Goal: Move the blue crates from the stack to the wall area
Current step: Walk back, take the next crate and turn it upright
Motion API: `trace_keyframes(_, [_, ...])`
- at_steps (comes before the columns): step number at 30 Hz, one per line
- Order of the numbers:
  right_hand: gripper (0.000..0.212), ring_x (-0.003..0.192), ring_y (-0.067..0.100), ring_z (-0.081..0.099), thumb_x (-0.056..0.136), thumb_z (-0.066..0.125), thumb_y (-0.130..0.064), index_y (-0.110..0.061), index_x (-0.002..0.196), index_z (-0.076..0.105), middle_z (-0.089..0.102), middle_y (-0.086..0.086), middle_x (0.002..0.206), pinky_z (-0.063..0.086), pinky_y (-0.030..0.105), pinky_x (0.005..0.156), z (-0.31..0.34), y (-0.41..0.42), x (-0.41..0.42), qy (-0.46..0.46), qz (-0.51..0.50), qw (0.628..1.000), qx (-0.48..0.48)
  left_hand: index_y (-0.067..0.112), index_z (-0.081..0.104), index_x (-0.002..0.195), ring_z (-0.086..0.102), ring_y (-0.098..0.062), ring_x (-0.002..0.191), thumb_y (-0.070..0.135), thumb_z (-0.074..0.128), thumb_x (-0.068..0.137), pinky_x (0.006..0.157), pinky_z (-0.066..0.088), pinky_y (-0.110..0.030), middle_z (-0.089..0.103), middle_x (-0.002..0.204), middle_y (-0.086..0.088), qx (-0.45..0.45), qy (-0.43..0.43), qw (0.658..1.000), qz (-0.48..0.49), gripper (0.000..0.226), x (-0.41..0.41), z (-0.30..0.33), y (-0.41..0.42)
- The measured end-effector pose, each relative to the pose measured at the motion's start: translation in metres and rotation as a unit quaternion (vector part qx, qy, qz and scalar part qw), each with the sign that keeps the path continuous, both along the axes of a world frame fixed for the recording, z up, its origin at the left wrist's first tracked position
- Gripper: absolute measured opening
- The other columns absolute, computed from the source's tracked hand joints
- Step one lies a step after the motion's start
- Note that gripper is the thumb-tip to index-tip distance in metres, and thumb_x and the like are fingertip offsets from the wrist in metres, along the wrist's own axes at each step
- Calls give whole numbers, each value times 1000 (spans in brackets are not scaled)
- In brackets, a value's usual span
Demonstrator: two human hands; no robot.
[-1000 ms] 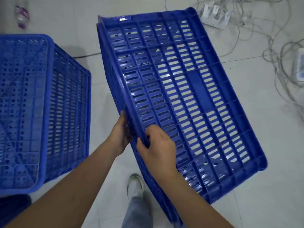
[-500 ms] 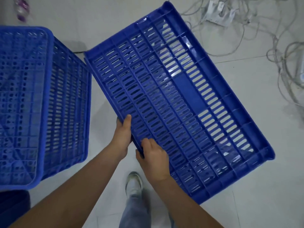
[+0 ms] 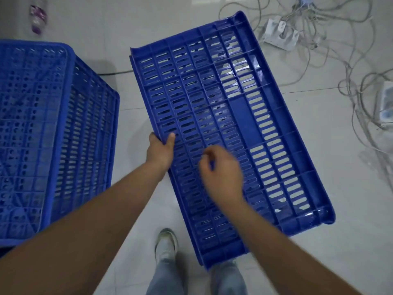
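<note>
A big blue crate [image 3: 244,116] hangs tilted above the floor [image 3: 319,252]. Left of it sits another blue crate [image 3: 53,135]. The left hand [image 3: 160,150] has its grip clamped on the big crate's edge. The right hand [image 3: 221,174] floats over it, blurry, fingers loosely curled, holding nothing.

View: head, single, wide-angle. Position: above the scene, looking steeply down past both forearms to the floor [image 3: 350,241]. Range: close; a crate [image 3: 223,124] fills the centre, a second crate [image 3: 32,135] is cut by the left edge. Lower edge takes in shoe [image 3: 166,243] and trouser legs. Shared coverage: not applicable, one view.
</note>
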State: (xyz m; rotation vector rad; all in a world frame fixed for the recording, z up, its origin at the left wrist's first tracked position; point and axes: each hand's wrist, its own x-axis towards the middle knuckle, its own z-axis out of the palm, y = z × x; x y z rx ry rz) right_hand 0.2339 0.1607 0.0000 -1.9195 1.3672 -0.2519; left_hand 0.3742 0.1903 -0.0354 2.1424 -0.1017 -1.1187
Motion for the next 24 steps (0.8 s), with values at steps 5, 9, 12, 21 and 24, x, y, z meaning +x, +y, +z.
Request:
trace_keyframes(5, [53, 126, 31, 40, 89, 57, -19, -1, 136, 40, 44, 17, 138, 38, 40, 97, -1, -113, -78, 146, -130, 978, -77, 15, 21, 150, 54, -26, 122, 32, 37, 100, 99, 44, -31, 52, 137, -4, -34, -101, 994, -2, 56, -54, 4, 29])
trace_keyframes(9, [55, 103, 37, 56, 90, 51, -50, -2, 117, 55, 57, 22, 119, 44, 41, 83, -21, -154, -108, 174, -185, 957, 142, 18, 10, 154, 28, -13, 143, 20, 31, 103, 110, 17, -14, 24, 158, 2, -42, -140, 989, -6, 56, -82, -2, 48])
trace_keyframes(12, [56, 74, 31, 57, 88, 49, -58, -4, 76, 57, 61, 16, 84, 46, 40, 71, -26, -152, -113, 122, -178, 960, 179, 20, 12, 154, 32, -14, 142, 20, 30, 102, 112, 19, -16, 27, 158, 1, -34, -151, 988, -17, 54, -78, -8, 53])
trace_keyframes(21, [46, 53, 20, 57, 90, 53, -49, -10, 67, 54, 59, 8, 69, 45, 23, 41, -10, -133, -123, 49, -232, 934, 267, 24, 18, 153, 43, -12, 131, 21, 36, 102, 103, 26, -15, 40, 150, 0, -39, -130, 990, -41, 54, -61, -5, 54])
trace_keyframes(24, [48, 57, 19, 55, 92, 50, -49, -7, 70, 54, 58, 7, 68, 43, 24, 45, -11, -118, -128, 50, -247, 929, 271, 25, 20, 152, 40, -12, 136, 21, 34, 103, 104, 24, -14, 37, 152, 3, -46, -126, 990, -38, 52, -57, -3, 53])
